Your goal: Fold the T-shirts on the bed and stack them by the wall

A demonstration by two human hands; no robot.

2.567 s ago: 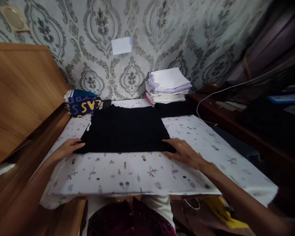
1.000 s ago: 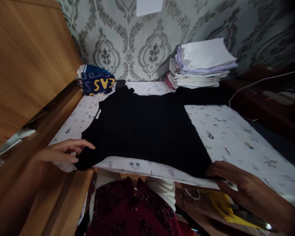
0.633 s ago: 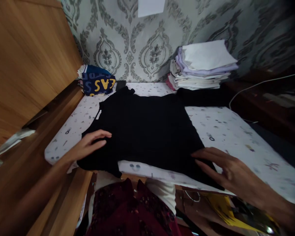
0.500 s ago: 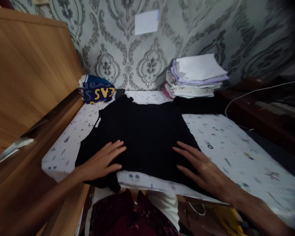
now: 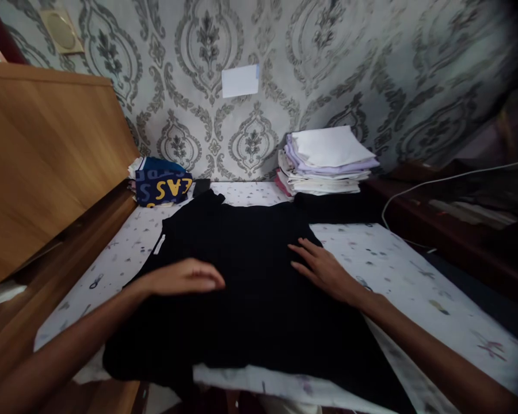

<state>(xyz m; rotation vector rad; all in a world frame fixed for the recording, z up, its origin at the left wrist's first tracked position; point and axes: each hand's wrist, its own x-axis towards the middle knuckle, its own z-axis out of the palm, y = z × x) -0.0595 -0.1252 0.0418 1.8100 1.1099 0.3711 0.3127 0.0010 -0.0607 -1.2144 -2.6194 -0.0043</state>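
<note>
A black long-sleeved top [image 5: 250,299] lies spread over the white printed cloth, with a white tag [image 5: 159,244] on its left edge. One sleeve [image 5: 339,208] stretches out to the right along the back. My left hand [image 5: 187,277] is over the left half of the top, fingers lightly bent and holding nothing; whether it presses on the fabric I cannot tell. Resting near the right edge of the top, my right hand [image 5: 322,267] has its fingers apart and flat. The top's lower edge hangs near the front edge of the surface.
Folded light cloths [image 5: 330,161] are stacked at the back right. A folded navy cloth with yellow letters [image 5: 159,187] sits at the back left beside a wooden panel [image 5: 47,161]. A white cable [image 5: 449,178] runs at the right. The patterned wall [image 5: 250,132] closes off the back.
The view has tilted upward. My right hand has moved away from me along the top's right side. My left hand's fingers, spread flat before, are now closer together and bent.
</note>
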